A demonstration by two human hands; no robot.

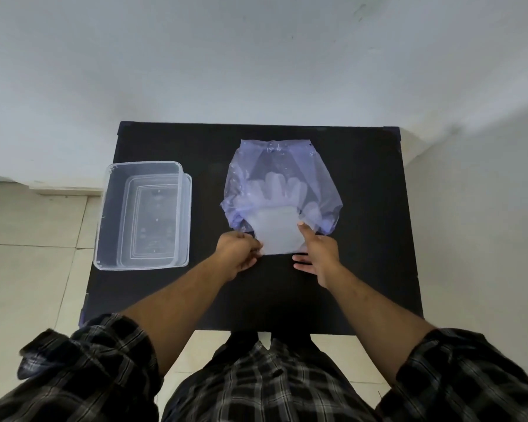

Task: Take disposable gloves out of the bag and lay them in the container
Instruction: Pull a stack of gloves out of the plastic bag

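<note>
Both my hands work mid-frame: left hand (pixel 240 254) pinches the gloves (pixel 276 236) half out of the bag (pixel 282 166), right hand (pixel 316 254) open pinning it; next, carry them left to the container (pixel 104 208).

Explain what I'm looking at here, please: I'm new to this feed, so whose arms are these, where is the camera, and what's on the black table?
There is no machine here. A person does the job with bare hands, and the single picture comes from a camera worn on their head, looking forward and down.

On the black table lies a bluish see-through bag holding disposable gloves, whose cuff end sticks out of the bag's near opening. The left hand pinches the near left corner of that cuff end. The right hand rests open, forefinger on the cuff's right edge.

To the left sits a clear plastic container, partly over the table's edge, with no gloves in it yet.
</note>
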